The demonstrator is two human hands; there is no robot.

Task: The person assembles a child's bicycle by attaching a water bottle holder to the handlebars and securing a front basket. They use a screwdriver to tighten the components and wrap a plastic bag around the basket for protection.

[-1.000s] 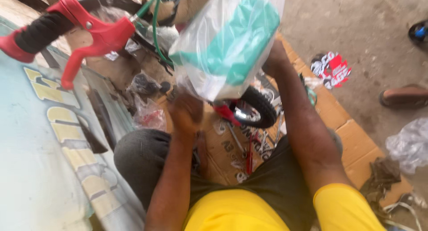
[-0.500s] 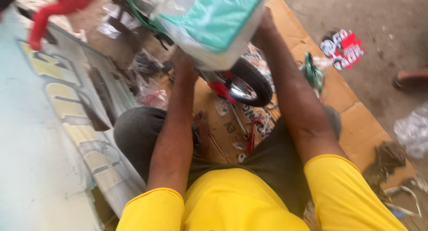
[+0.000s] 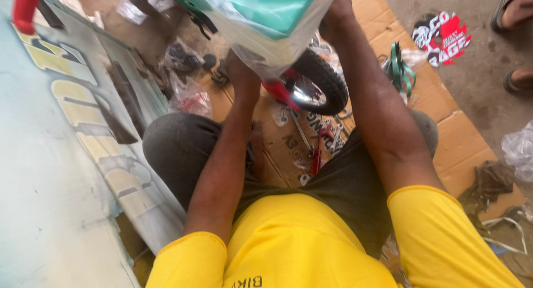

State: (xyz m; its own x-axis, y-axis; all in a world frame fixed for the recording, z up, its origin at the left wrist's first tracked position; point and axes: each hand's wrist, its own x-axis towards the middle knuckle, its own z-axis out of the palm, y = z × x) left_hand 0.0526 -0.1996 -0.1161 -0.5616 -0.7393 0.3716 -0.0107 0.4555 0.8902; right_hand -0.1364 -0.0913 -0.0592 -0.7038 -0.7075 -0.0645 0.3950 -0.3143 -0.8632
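Between the seated person's knees, on a flattened sheet of brown cardboard (image 3: 466, 149), stands a small children's bike part wrapped in clear plastic: a teal piece in a plastic bag (image 3: 266, 16) held up above a small black wheel (image 3: 322, 82) with a shiny hub and red frame parts. Both arms reach forward to it. The left hand (image 3: 241, 74) presses up against the underside of the wrapped teal piece, fingers curled against the plastic, though the bag hides most of them, so how tightly it grips is probably not to be settled from this view. The right hand (image 3: 336, 13) closes around the far side of the same bag, near the top edge of the view, its fingertips hidden behind the plastic. Below the wheel, loose small tools (image 3: 311, 149) lie on the cardboard between the legs. A green strap (image 3: 401, 71) lies just right of the right forearm, and a red, white and black sticker sheet (image 3: 444, 38) lies further right on the concrete. A red grip (image 3: 25, 7) shows at the top left corner.
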